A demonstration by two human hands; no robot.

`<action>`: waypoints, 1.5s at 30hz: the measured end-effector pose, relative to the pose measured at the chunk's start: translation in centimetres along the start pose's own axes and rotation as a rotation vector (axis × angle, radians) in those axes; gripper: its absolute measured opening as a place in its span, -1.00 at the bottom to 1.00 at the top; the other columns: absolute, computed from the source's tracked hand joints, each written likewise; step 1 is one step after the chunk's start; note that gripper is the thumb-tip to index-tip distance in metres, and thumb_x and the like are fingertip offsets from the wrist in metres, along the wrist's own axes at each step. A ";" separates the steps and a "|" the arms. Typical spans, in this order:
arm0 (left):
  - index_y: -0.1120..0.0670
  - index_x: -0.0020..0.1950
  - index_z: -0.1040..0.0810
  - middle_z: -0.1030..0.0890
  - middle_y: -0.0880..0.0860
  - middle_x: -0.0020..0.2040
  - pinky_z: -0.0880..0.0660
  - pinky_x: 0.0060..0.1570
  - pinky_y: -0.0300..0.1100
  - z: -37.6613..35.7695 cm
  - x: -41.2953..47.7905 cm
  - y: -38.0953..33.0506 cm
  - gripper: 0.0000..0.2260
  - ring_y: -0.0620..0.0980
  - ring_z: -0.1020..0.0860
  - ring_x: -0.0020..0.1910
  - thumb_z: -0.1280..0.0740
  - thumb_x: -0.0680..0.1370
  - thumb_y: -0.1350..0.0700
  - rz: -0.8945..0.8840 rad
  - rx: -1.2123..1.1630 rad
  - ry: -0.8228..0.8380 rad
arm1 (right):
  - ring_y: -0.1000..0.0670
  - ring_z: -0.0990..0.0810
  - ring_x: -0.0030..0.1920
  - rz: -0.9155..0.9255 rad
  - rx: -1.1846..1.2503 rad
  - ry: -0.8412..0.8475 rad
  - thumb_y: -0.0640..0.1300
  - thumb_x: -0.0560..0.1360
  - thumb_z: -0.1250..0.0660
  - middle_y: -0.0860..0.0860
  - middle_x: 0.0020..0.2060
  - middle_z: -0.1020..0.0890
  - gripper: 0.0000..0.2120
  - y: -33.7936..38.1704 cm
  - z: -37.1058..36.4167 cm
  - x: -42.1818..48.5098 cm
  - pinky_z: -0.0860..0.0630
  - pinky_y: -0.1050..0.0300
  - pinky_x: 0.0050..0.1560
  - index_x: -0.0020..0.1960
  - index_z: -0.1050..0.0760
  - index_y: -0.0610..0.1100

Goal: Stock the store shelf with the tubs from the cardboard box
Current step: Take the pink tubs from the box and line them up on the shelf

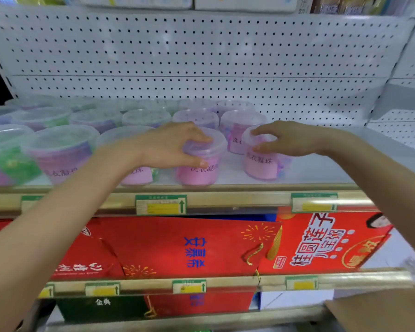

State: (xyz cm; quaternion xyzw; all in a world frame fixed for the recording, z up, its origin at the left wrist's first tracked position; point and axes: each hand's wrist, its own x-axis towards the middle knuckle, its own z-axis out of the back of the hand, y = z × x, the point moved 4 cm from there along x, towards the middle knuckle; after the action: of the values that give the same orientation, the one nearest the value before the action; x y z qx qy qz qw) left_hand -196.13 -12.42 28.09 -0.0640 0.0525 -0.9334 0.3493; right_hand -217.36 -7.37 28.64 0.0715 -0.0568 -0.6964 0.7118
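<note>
My left hand (175, 144) grips the clear lid of a pink tub (200, 170) standing at the front of the white shelf (321, 171). Just to its right, my right hand (285, 140) holds the lid of a second pink tub (260, 165), thumb and fingers curled round the rim. Both tubs stand upright on the shelf and carry pink labels with dark writing. Several more clear-lidded tubs (58, 152) with pink, purple and green contents fill the shelf to the left and behind. A corner of the cardboard box (379, 312) shows at the bottom right.
A white pegboard (201, 56) backs the shelf. The shelf's front rail carries green and yellow price tags (161, 204). Red gift boxes (189, 248) lie on the shelf below. The shelf to the right of the second tub is bare.
</note>
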 end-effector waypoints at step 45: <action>-0.07 0.39 -0.35 -0.37 -0.06 0.38 -0.23 0.31 -0.11 0.1 0.7 -5.1 -0.34 -0.07 -0.30 0.37 -0.21 0.36 -0.36 -0.179 -0.022 -0.239 | 0.11 -0.38 0.34 0.152 0.121 -0.486 0.06 0.49 -0.31 0.08 0.32 -0.48 -0.57 -1.6 -0.8 -7.9 -0.20 0.29 0.32 0.33 -0.46 -0.04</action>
State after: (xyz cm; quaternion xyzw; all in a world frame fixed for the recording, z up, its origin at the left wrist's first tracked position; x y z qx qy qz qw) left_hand -199.92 -9.05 28.99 -0.1829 0.0149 -0.9458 0.2678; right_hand -218.94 0.50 27.73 -0.0601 -0.2729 -0.6332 0.7218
